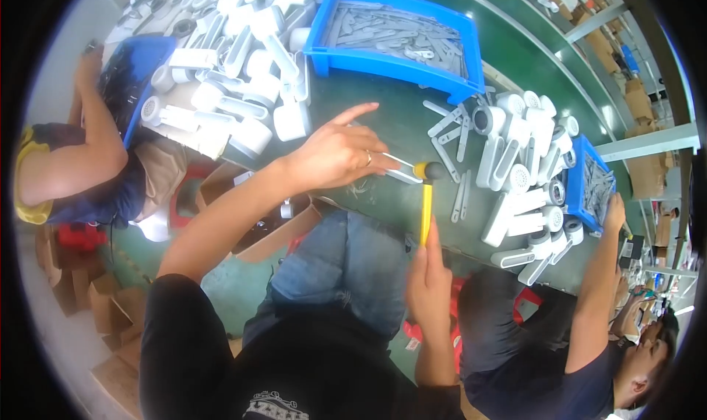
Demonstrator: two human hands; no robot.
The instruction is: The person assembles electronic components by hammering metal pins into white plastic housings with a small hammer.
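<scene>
My right hand [429,280] is closed round the yellow handle of a small mallet [426,212]. The mallet's yellow and black head is over the end of a slim pale plastic strip [400,175] at the table's near side; whether they touch I cannot tell. My left hand [337,153] grips the other end of this strip with its lower fingers, while one finger sticks out away from it. Just right of the mallet head, several loose grey strips [460,197] lie on the green table. The strip's left end is hidden under my fingers.
Beyond my hands stands a blue bin [390,65] of grey strips. White handheld plastic housings [254,103] are heaped at left, with more housings [519,177] at right. Co-workers sit on both sides; a hand [615,214] touches another blue bin [577,166]. Below the table sits a cardboard box [283,232].
</scene>
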